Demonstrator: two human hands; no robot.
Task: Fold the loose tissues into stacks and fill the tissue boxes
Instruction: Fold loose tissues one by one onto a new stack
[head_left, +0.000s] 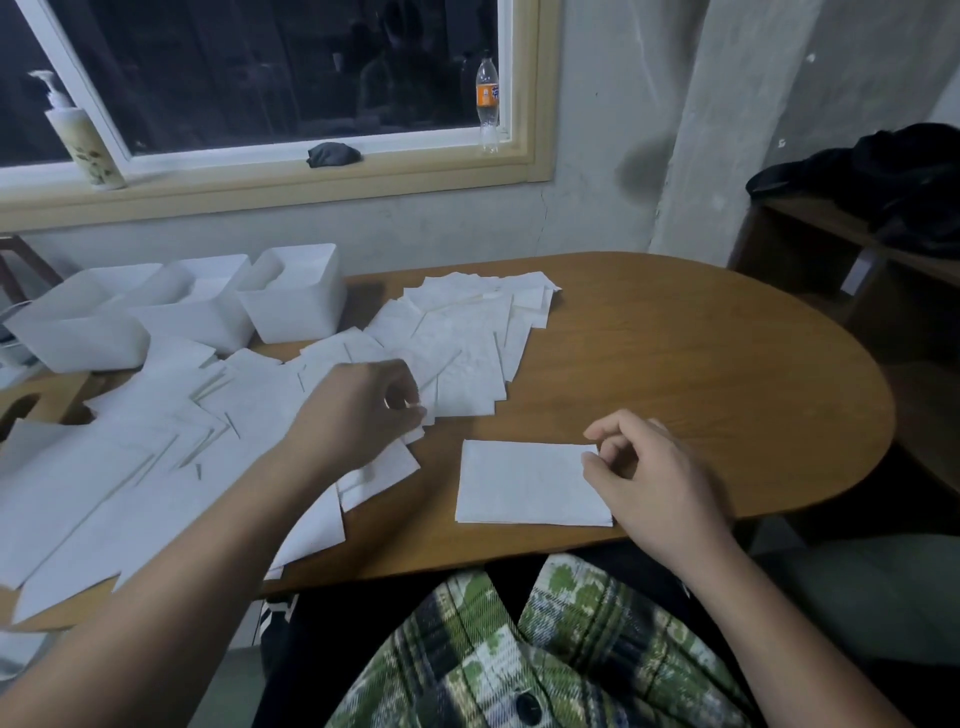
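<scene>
Hands over table (675, 338): left hand (363, 410) pinches tissue pile (457, 332) edge; right hand (654, 478) loosely curled, thumb touching folded stack (524, 483).

A rounded wooden table (675, 364) stands below a cream-framed, dark-paned window (285, 78) in a rough grey plastered wall (597, 130); a clear plastic bottle with an orange label (488, 101) occupies the sill, a dark wooden shelf (805, 244) at right.

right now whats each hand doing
left hand: pinching a loose tissue.
right hand: curled at the folded tissue stack edge, grip cannot be told.
</scene>
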